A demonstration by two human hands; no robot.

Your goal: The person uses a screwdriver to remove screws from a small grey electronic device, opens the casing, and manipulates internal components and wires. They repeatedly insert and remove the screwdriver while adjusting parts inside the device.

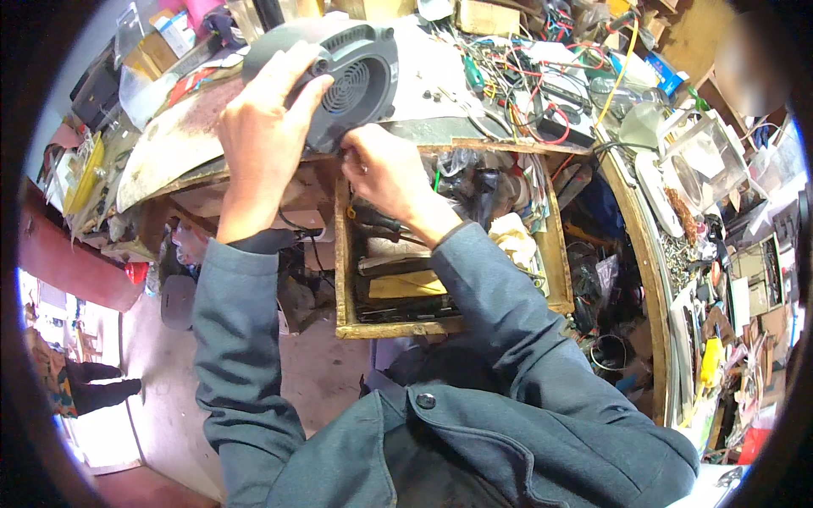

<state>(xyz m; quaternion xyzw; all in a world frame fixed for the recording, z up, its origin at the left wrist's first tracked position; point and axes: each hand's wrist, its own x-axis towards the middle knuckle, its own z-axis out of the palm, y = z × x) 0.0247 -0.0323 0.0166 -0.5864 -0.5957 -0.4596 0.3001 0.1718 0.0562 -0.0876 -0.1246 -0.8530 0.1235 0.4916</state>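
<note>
A dark grey plastic housing (377, 83) with a round slotted vent stands tilted over the front edge of the workbench (195, 127). My left hand (269, 140) grips its left side, thumb and fingers pressed on the casing. At its lower edge my right hand (383, 169) is closed, fingertips pinched together against or just beside the casing. What those fingertips hold, if anything, is hidden. Directly below my right hand, an open wooden drawer (341, 279) holds tools, a yellow flat piece (406, 284), black plastic bags and a crumpled pale cloth (512, 240).
Tangled red and black leads (542, 76) and a green-handled tool (472, 73) crowd the bench to the right. A side bench with a wooden edge (639, 245) carries a clear plastic container (707, 161) and heaped small parts. At far left, a person's legs (97, 385) show by the doorway.
</note>
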